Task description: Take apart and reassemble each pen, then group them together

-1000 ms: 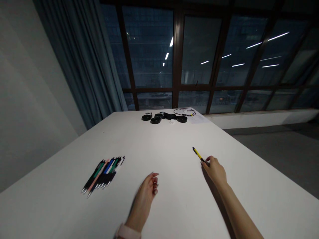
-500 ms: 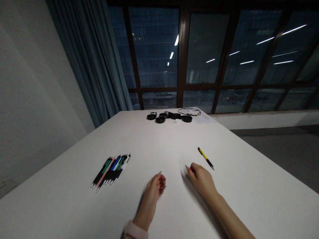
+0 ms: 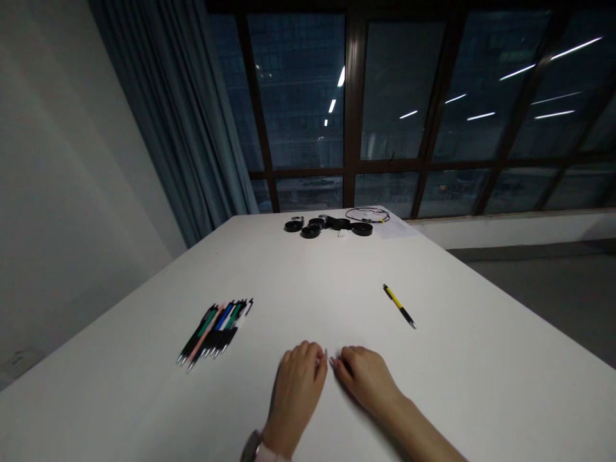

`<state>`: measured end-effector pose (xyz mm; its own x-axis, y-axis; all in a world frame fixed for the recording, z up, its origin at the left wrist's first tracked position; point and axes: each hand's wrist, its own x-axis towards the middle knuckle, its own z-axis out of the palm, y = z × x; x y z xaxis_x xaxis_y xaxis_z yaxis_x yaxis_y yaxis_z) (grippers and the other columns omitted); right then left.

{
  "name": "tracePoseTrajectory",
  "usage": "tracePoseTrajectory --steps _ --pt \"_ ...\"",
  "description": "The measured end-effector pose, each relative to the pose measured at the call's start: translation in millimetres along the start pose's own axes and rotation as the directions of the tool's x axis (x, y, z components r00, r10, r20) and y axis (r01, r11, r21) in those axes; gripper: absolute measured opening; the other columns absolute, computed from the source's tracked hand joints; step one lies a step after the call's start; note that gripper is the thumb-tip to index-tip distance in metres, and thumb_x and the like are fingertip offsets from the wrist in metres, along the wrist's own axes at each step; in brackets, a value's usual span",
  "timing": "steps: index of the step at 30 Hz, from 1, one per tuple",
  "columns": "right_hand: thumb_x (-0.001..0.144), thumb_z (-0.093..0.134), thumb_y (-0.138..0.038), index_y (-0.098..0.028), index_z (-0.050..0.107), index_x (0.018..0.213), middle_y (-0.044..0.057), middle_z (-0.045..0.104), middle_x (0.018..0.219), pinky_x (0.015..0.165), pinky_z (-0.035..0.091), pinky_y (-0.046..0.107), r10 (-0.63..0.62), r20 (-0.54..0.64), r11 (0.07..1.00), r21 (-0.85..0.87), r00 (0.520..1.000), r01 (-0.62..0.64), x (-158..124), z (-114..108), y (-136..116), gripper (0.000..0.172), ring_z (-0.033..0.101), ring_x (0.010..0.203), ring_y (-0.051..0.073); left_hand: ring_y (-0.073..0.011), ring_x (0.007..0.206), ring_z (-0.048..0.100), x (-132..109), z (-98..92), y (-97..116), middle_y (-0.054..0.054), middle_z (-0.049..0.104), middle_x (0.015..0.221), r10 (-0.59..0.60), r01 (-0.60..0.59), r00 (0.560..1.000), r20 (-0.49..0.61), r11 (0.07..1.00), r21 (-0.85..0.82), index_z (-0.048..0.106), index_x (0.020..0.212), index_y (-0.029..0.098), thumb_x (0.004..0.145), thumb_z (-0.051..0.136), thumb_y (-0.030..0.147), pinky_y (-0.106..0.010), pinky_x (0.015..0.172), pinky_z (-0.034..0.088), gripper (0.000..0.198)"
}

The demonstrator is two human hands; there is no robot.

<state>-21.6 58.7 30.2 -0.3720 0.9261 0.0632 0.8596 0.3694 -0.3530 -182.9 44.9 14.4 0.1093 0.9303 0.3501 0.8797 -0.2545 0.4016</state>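
My left hand (image 3: 301,375) rests palm down at the near middle of the white table (image 3: 317,282), its fingers curled in. Close on its right, my right hand (image 3: 366,377) is also closed, with the thumb side turned towards the left hand. Only a small gap separates the two thumb tips, and no object shows in either hand. Beyond my right hand lies a yellow and black pen (image 3: 399,306), slanted and untouched. To the left of my hands, several pens (image 3: 215,333) in black, green, blue, pink and white lie side by side in a slanted row.
At the far end of the table sit several black round rolls (image 3: 310,231), a small white item (image 3: 342,235), a looped black cable (image 3: 368,215) and a sheet of paper (image 3: 397,229). A blue curtain (image 3: 183,115) and windows stand behind.
Both hands have come together. My left hand has turned from its side to palm down, and my right hand has shifted left and nearer to me. The pens lie as before.
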Motion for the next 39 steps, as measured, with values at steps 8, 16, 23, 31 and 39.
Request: tracePoseTrajectory --steps 8,16,23,31,39 --pt "0.096 0.042 -0.028 -0.018 0.066 0.083 0.006 0.073 0.085 0.065 0.037 0.026 0.001 -0.004 0.999 -0.032 1.000 -0.001 0.8 -0.5 0.6 0.030 0.067 0.079 0.019 -0.0188 0.080 0.058 2.4 -8.1 2.7 -0.003 0.061 0.082 0.028 -0.037 0.999 0.047 0.977 0.208 0.060 0.085 0.021 0.095 0.038 0.023 -0.034 0.076 0.039 0.025" --pt "0.096 0.043 -0.028 -0.018 0.066 0.082 0.006 0.073 0.084 0.065 0.037 0.026 -0.006 0.010 0.999 -0.036 1.000 0.006 -0.2 1.4 1.9 0.029 0.067 0.079 0.018 -0.0197 0.082 0.058 4.6 -9.5 0.1 -0.004 0.062 0.086 0.022 -0.031 0.999 0.034 0.960 0.277 0.061 0.086 0.021 0.095 0.040 0.023 -0.035 0.078 0.038 0.023" --pt "0.097 0.042 -0.030 -0.018 0.066 0.084 0.006 0.073 0.085 0.065 0.038 0.026 -0.007 0.024 0.998 -0.056 1.000 0.008 0.3 -1.4 0.5 0.030 0.067 0.080 0.019 -0.0233 0.090 0.061 40.6 -52.8 -52.6 -0.008 0.066 0.092 -0.129 0.126 0.991 -0.025 0.873 0.471 0.064 0.097 0.019 0.091 0.042 0.022 -0.035 0.078 0.039 0.023" --pt "0.097 0.041 -0.030 -0.018 0.067 0.085 0.006 0.073 0.086 0.066 0.038 0.026 -0.015 0.033 0.998 -0.061 0.999 0.017 0.6 0.3 1.2 0.031 0.068 0.081 0.019 -0.0314 0.102 0.062 56.1 -92.3 -135.4 -0.016 0.067 0.109 -0.461 0.423 0.885 -0.067 0.736 0.529 0.061 0.108 0.015 0.086 0.039 0.033 -0.042 0.081 0.045 0.036" --pt "0.097 0.040 -0.030 -0.018 0.066 0.084 0.006 0.073 0.086 0.065 0.038 0.026 -0.007 0.038 0.999 -0.052 0.999 0.009 1.5 -1.8 0.2 0.031 0.067 0.081 0.018 -0.0274 0.104 0.062 53.8 -85.1 -142.1 -0.016 0.069 0.109 -0.433 0.337 0.901 0.005 0.708 0.621 0.063 0.097 0.016 0.088 0.036 0.035 -0.038 0.083 0.045 0.035"
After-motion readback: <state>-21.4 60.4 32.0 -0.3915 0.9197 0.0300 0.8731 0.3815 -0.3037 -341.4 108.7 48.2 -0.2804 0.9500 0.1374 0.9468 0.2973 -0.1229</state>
